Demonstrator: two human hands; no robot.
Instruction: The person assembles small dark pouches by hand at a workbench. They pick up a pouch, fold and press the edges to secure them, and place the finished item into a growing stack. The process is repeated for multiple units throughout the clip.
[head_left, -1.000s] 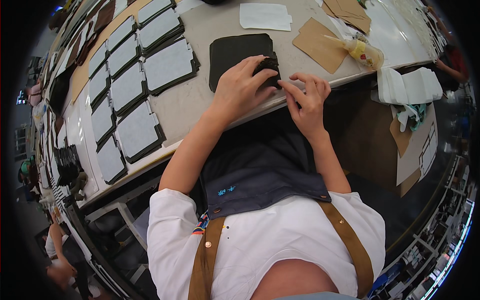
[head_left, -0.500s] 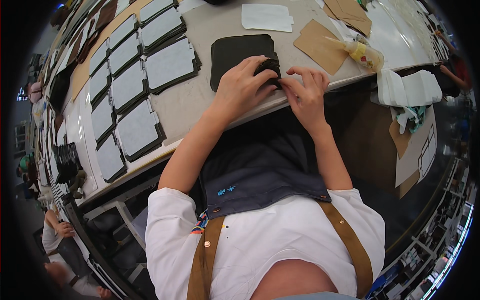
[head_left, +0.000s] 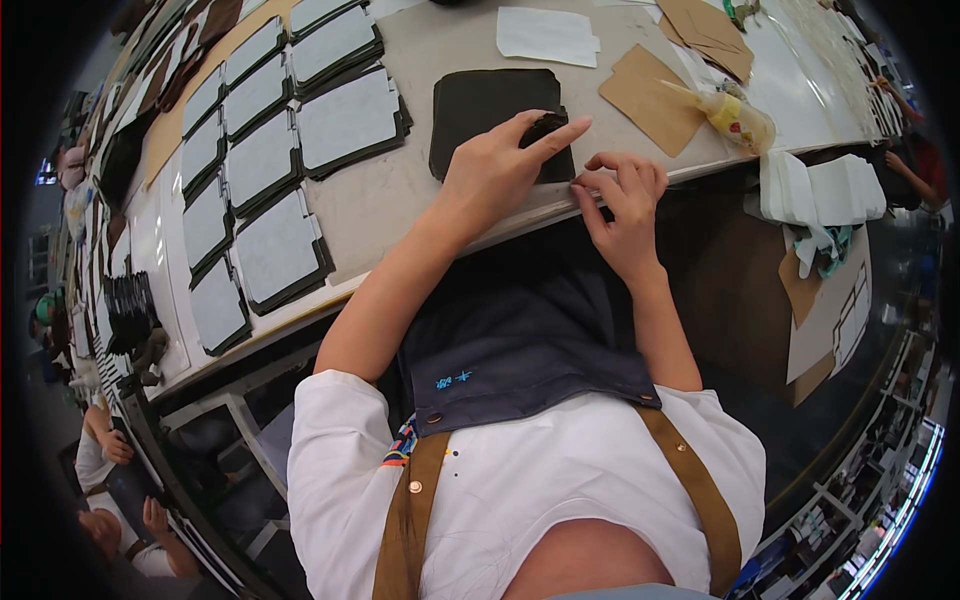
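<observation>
A dark, flat, rounded-corner stack of leather-like pieces (head_left: 480,100) lies near the table's front edge. My left hand (head_left: 495,165) rests over its right half, forefinger stretched out to the right. Between the fingers of this hand is a small curled dark piece (head_left: 545,128) with layered edges; its lower part is hidden. At the stack's near right corner is my right hand (head_left: 622,205), thumb and forefinger nearly together, the other fingers curled. Its fingertips touch the corner of the dark stack; whether a thin layer sits between them is too small to tell.
Several stacks of dark pieces topped with pale sheets (head_left: 350,120) stand in rows at left. A white sheet (head_left: 545,35), brown card pieces (head_left: 650,100) and a squeeze bottle (head_left: 738,120) lie beyond and to the right. White pads (head_left: 820,190) hang by the table's right edge.
My left forefinger has stretched out to the right, away from the thumb. My right hand has moved slightly down and right along the table edge. The stack lies flatter at its near right corner.
</observation>
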